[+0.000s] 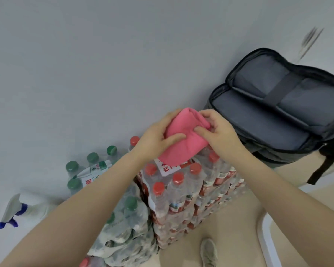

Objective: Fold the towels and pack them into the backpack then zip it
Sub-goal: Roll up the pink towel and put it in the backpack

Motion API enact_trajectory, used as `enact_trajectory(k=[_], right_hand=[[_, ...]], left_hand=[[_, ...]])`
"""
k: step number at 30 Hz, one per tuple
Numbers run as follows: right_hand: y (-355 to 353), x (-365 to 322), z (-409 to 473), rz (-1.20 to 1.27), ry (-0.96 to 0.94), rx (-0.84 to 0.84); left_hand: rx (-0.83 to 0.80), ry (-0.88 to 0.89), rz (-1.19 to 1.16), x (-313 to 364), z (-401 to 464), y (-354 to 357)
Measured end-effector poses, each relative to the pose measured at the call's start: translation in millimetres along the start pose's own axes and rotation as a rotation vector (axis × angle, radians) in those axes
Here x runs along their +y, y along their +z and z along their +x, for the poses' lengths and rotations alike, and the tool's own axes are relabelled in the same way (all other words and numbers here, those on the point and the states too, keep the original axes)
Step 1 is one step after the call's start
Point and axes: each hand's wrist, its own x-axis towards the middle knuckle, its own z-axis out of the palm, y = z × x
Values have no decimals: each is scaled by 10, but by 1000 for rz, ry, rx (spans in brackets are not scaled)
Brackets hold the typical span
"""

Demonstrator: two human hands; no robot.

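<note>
Pink towel (pixel 183 139), folded into a thick wad, sits on top of the stack of red-capped water bottle packs (pixel 183 191), near its far edge. Left hand (pixel 158 137) grips its left side, thumb pressed on top; right hand (pixel 218 132) pinches the folded right end. Just beside them on the right lies the backpack (pixel 281 105), unzipped, grey lining showing.

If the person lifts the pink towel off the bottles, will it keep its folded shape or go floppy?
Probably floppy: the pink towel bulges and creases softly under the left hand and right hand. It seems light, since pinching fingers shape it. Unlikely to slip, as the cloth looks fuzzy rather than smooth.
</note>
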Motion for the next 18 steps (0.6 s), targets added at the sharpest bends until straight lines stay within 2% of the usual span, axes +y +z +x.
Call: enact_trajectory(k=[5, 8, 10, 14, 18], right_hand=[[-563, 119, 276, 260, 112, -43], [-856, 270, 477, 237, 195, -41], [-1027, 397, 617, -28, 167, -8], [-1357, 631, 866, -850, -74, 78], [-1563, 841, 1044, -1155, -48, -31]], left_hand=[[-53, 5, -16, 161, 485, 231], [-33, 28, -26, 222, 807, 399], [-18, 28, -24, 218, 1014, 478], [-35, -46, -25, 165, 1290, 589], [-30, -126, -12, 168, 1461, 675]])
